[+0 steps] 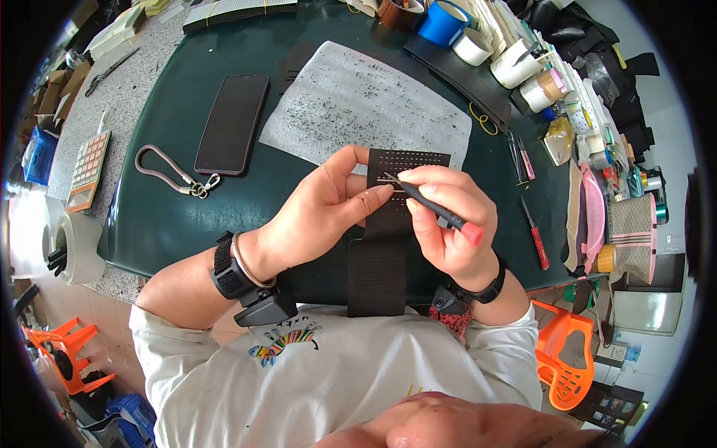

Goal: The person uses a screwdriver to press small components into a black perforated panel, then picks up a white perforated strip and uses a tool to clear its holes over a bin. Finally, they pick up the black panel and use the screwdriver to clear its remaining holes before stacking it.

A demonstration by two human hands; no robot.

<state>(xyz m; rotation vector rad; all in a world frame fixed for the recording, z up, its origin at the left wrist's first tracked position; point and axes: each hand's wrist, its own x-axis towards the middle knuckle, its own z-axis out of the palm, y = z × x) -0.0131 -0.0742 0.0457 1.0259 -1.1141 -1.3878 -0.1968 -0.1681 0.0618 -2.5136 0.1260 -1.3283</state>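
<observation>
My left hand (314, 209) pinches the left edge of a black perforated strip (378, 276) between thumb and fingers. The strip has rows of small holes and slots; its upper part is raised in my hands, while the lower part hangs toward my lap. In my right hand (464, 220) is a slim black-handled pointed tool (439, 207) with a red end. Its thin metal tip meets the strip near my left thumb, at a row of slots. Behind the strip lies a white foam sheet (358, 97) scattered with tiny black bits.
On the dark green table (149, 216) lie a phone (233, 125) and a looped cord with a metal clasp (173, 175). To the right are a red-handled knife (535, 233) and tweezers (517, 158). Tape rolls (472, 48) crowd the far right. A calculator (89, 168) sits left.
</observation>
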